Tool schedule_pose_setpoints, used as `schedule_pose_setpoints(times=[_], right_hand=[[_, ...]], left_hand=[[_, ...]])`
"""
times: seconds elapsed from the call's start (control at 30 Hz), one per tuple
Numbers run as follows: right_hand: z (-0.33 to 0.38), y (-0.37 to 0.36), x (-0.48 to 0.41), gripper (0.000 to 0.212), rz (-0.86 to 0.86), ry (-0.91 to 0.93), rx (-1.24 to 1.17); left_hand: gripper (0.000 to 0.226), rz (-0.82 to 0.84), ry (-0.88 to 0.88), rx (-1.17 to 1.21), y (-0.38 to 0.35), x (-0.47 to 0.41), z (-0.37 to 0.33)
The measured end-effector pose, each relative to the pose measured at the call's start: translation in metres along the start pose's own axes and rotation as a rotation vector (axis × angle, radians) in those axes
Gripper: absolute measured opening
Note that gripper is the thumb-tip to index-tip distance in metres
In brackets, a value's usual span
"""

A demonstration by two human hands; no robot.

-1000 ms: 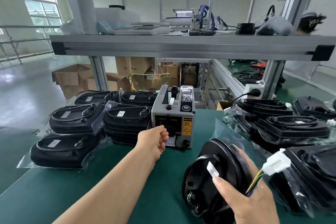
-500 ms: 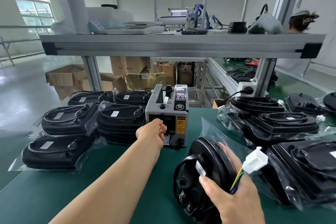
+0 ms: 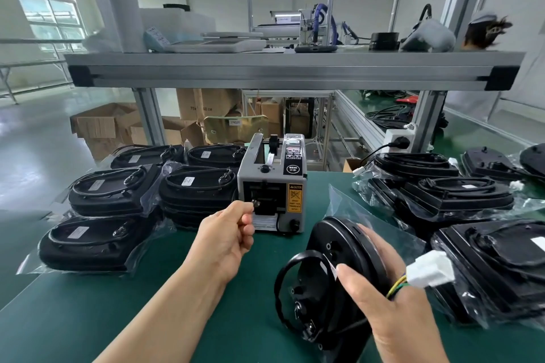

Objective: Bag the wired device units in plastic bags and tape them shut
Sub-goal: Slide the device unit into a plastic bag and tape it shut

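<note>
Head cam showed the green surface [image 3: 88, 309] with stacks of bagged units [image 3: 112, 191] on both sides and a grey tape dispenser [image 3: 272, 183] in the middle. The wired device unit [image 3: 333, 259] stood on edge at front right, clear plastic bag [image 3: 342, 203] behind it. The right-hand grip [image 3: 392, 300] was clamped round it, with the white connector [image 3: 429, 272] sticking out past the fingers. The left-hand grip [image 3: 227, 233] was pinched together at the dispenser's slot; couldn't tell if tape was in it.

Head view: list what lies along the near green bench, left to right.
Left bagged units → left hand → tape dispenser → device unit, held on edge → white connector → right bagged units.
</note>
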State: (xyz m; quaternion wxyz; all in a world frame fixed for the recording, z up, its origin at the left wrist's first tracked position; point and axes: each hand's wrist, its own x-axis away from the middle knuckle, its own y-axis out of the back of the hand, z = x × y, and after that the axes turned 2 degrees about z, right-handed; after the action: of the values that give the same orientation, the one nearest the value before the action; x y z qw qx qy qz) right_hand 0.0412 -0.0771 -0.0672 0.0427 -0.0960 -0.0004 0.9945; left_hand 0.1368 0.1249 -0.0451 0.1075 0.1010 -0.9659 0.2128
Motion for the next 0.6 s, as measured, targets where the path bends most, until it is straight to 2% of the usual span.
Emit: schedule_pose_setpoints(times=[0.13, 0.23, 0.33, 0.47, 0.6], right_hand=[[-0.002, -0.003, 0.004, 0.067, 0.038, -0.002, 0.019], [-0.003, -0.006, 0.006, 0.073, 0.047, 0.008, 0.068], [-0.004, -0.011, 0.009, 0.071, 0.072, 0.030, 0.087], [-0.005, -0.017, 0.013, 0.073, 0.090, 0.024, 0.097], [-0.002, -0.019, 0.016, 0.072, 0.078, 0.038, 0.143]], left_hand=[[0.024, 0.300, -0.116, -0.244, -0.009, 0.038, -0.012], [0.013, 0.480, -0.179, -0.385, -0.020, 0.069, -0.022], [0.019, 0.493, -0.205, -0.484, -0.027, 0.085, -0.028], [0.011, 0.475, -0.211, -0.572, -0.032, 0.089, -0.033], [0.012, 0.466, -0.183, -0.637, -0.033, 0.089, -0.035]])
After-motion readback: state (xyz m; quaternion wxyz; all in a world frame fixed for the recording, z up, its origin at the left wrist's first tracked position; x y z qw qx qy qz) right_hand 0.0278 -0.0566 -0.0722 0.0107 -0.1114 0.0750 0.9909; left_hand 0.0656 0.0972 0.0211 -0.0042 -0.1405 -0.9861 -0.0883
